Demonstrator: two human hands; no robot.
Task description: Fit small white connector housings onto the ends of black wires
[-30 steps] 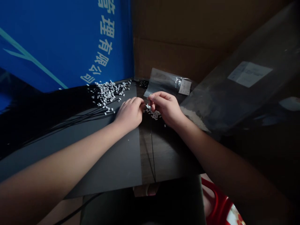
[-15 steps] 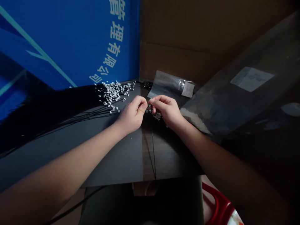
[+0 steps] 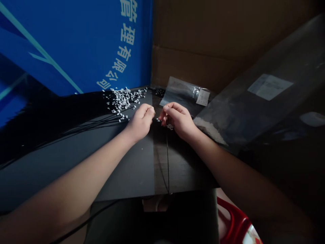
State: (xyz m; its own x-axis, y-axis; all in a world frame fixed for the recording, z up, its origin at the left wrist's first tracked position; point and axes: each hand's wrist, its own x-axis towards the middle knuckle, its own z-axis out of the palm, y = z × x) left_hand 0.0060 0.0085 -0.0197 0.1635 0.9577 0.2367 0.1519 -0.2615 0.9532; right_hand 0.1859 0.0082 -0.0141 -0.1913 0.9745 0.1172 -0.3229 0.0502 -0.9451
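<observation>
My right hand pinches a thin black cord near its upper end, and the cord hangs down to the table's front edge. To its left, my left hand is closed in a pinch; what sits between thumb and forefinger is too small to make out. A short gap separates the two hands. Below my right hand's fingers lie several loose small white pieces, partly hidden by that hand. Left of my left hand, many black cords with white pieces on their ends lie in a heap.
A clear plastic bag with a label lies behind my hands. On the right, a larger clear bag holds many small white pieces. A blue printed panel and a brown cardboard wall rise behind the dark table.
My left hand has drawn away leftward from my right hand, widening the gap. The black cord now shows beneath my right fingers. The heap and bags stay put.
</observation>
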